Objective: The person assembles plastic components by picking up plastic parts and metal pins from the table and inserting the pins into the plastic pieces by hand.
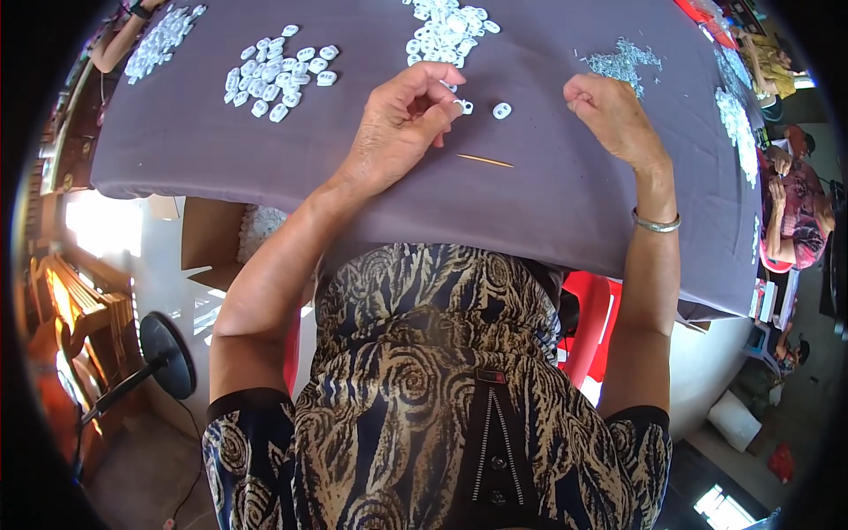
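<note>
Head view: the left hand (411, 115) is bent into a light pinch, with a small white piece (465, 107) at the thumb tip, while the right hand (609, 110) hangs curled near the pile of thin metal pins (623, 62) – how tightly it closes, or whether it holds anything, I can't tell. A gentle grip at the piece's rim seems best, leaving its face exposed and the wrist steady (something this small could easily slip). A loose white piece (502, 110) lies between the hands, the pointed wooden stick (485, 161) nearer the person. Plain grey cloth (548, 190) stretches from the loose piece towards the right hand, giving sideways room; beyond the left hand sits the central white heap (446, 31), and the table's near edge falls away below the stick – so low sweeps could knock it
</note>
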The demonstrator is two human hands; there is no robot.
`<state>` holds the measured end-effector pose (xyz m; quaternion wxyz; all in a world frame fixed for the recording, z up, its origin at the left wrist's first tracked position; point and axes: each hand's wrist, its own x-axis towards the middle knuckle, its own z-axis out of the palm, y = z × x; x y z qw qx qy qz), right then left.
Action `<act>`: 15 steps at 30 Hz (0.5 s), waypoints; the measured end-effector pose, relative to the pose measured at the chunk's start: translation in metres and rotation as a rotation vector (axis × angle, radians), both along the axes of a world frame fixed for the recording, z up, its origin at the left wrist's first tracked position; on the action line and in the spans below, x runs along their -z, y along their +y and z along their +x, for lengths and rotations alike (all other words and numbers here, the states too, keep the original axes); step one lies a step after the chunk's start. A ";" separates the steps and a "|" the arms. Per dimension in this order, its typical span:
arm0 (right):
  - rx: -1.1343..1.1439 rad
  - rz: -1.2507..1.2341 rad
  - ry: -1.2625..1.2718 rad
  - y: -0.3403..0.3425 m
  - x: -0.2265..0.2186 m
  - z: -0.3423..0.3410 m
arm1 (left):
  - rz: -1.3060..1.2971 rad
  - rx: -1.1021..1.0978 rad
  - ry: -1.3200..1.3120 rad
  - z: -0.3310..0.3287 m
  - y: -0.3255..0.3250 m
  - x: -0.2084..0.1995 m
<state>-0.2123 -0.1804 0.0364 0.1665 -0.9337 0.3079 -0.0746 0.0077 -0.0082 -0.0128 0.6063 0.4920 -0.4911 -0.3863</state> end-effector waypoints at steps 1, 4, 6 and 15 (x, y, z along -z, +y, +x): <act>-0.006 0.003 -0.003 0.005 -0.002 0.004 | 0.011 -0.005 0.005 0.000 0.001 -0.001; -0.033 0.050 -0.234 0.024 -0.008 0.021 | 0.026 -0.016 -0.003 -0.001 0.002 -0.004; 0.038 0.438 -0.390 0.036 -0.011 0.036 | 0.028 -0.016 -0.015 -0.001 0.002 -0.005; -0.083 0.671 -0.504 0.056 0.009 0.077 | 0.048 -0.023 -0.016 0.000 0.001 -0.003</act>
